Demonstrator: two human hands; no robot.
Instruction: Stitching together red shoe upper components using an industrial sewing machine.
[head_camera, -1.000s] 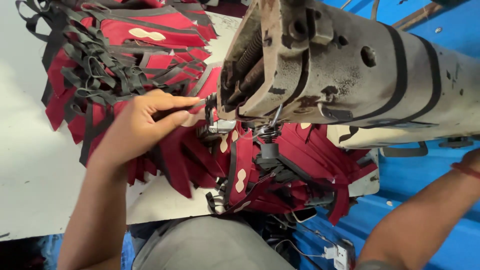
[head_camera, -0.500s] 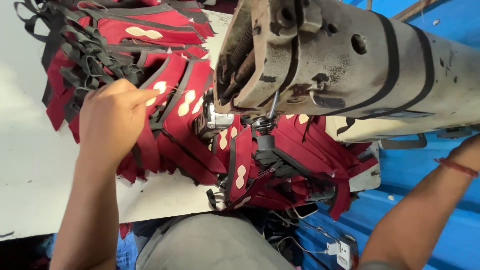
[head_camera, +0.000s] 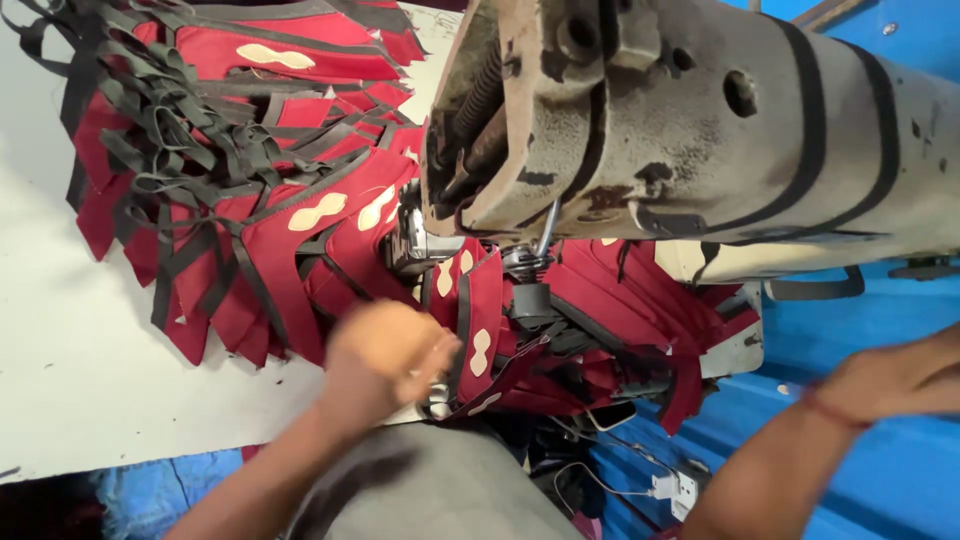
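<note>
since half a second ago left hand (head_camera: 385, 360) has dropped off the red pile toward the near bench (head_camera: 90, 380) edge; motion-blurred, seems clenched, on what i cannot tell. right hand (head_camera: 890, 378) hovers over blue surface, blurred, grip unreadable. red cloth pieces (head_camera: 300, 250) lie chained under the sewing machine (head_camera: 690, 130) head, fed in a string so they fan left. cloth is matte, black-taped at edges, with cream peanut-shaped patches. machine is chipped, worn grey metal.

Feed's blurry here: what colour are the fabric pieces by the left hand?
Red fabric pieces with black trim and cream patches, head view.
</note>
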